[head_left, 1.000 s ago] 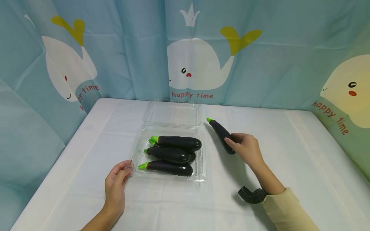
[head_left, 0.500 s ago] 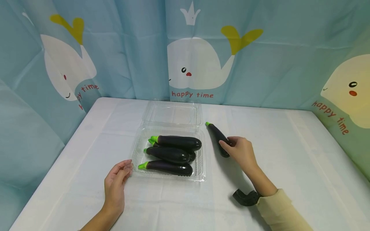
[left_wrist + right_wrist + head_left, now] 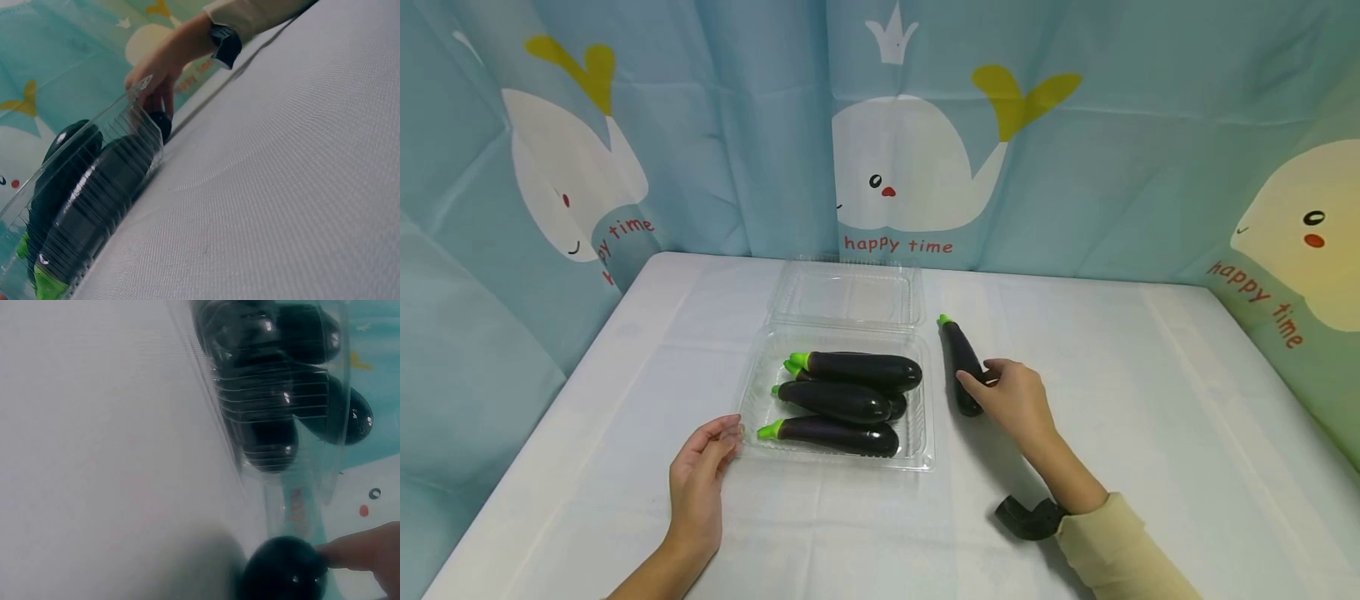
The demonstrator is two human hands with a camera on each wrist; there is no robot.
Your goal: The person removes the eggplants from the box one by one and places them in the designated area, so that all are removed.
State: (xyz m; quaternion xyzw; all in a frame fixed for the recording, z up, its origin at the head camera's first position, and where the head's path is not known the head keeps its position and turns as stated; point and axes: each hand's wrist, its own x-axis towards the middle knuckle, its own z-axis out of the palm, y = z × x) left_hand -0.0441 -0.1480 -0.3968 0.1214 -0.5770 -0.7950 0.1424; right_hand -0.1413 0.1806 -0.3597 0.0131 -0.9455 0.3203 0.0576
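Note:
Several dark eggplants (image 3: pixel 838 402) with green stems lie piled in a clear plastic clamshell container (image 3: pixel 919 454), its lid (image 3: pixel 850 300) folded back. At the container's near left corner, my left hand (image 3: pixel 698 483) pinches the rim. Right of the container, a single eggplant (image 3: pixel 961 354) points its stem toward the back, close over the table. My right hand (image 3: pixel 1015 400) grips it near its thick end, thumb on one side and fingers on the other. The right wrist view shows a fingertip on the round end of this eggplant (image 3: pixel 284 572).
A white cloth covers the table (image 3: pixel 1150 400). Behind it hangs a blue curtain (image 3: pixel 737 125) with whale prints. A black curved device (image 3: pixel 1030 518) sits at my right wrist, by the beige sleeve (image 3: pixel 1120 542).
My right hand has moved left and lowered the single eggplant, which has turned to run more nearly front to back. The left hand and the container have stayed in place.

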